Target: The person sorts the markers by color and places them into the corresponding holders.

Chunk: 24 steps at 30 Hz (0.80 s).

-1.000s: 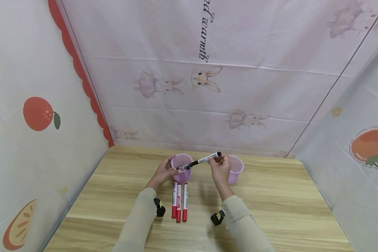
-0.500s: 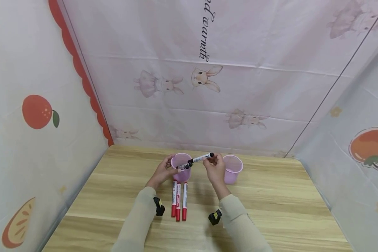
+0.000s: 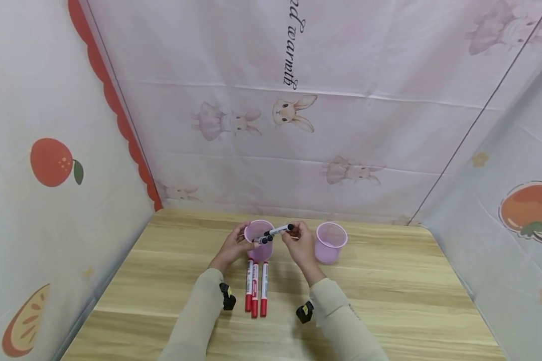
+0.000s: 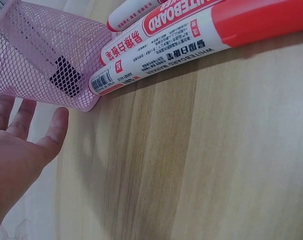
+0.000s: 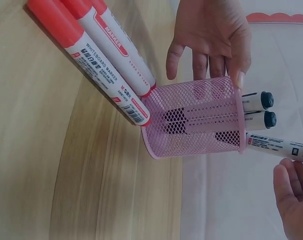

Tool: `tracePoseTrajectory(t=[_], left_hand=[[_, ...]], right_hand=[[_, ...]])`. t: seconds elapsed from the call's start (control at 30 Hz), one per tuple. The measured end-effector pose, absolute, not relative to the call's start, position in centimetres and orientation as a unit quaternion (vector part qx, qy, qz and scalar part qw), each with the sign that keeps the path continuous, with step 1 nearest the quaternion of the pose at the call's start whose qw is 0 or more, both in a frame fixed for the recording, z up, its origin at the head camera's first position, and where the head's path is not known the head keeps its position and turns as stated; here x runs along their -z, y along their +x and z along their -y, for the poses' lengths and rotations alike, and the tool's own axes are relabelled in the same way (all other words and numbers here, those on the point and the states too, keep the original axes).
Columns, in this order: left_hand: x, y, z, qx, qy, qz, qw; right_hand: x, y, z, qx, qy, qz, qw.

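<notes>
My left hand [image 3: 229, 249] holds the left pink mesh pen cup [image 3: 259, 254], its thumb on the rim and other fingers round the far side. Two black-capped whiteboard markers [image 5: 259, 120] stand inside, their ends poking above the rim in the right wrist view. Another black whiteboard marker [image 3: 278, 230] is pinched in my right hand [image 3: 300, 249]; it slants, with its lower end just inside the cup's mouth. Three red whiteboard markers [image 3: 264, 288] lie side by side in front of this cup, red ends towards me.
A second pink mesh cup [image 3: 328, 254] stands to the right of my right hand, with no marker visible in it. The wooden table [image 3: 388, 296] ends at a printed cloth backdrop [image 3: 262, 175] behind the cups, with cloth walls on both sides.
My right hand has moved left, away from the second cup, bringing the black marker's end into the left cup. My left hand stays on its cup.
</notes>
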<state>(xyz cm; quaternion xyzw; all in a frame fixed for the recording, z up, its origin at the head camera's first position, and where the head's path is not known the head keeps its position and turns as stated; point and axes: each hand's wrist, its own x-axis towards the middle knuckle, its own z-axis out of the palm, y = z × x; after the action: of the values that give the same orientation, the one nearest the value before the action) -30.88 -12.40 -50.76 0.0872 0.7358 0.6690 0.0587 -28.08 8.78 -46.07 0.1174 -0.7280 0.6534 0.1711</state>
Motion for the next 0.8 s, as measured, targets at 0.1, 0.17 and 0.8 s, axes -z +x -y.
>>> tracePoseTrajectory(t=[0.1,0.17,0.8], left_hand=[[51.2,-31.1,12.5,-0.671,0.081,-0.735,0.055],[51.6,-31.4,12.5,-0.672,0.077,-0.734,0.050],[53.5,-32.4,12.8,-0.673,0.077,-0.735,0.025]], right_hand=[[46.0,-27.9,-8.5,-0.640,0.117,0.742,0.165],[46.5,-28.3,-8.4,-0.634,0.114,0.748,0.161],[51.0,-31.4,-8.3,-0.607,0.110,0.769,0.164]])
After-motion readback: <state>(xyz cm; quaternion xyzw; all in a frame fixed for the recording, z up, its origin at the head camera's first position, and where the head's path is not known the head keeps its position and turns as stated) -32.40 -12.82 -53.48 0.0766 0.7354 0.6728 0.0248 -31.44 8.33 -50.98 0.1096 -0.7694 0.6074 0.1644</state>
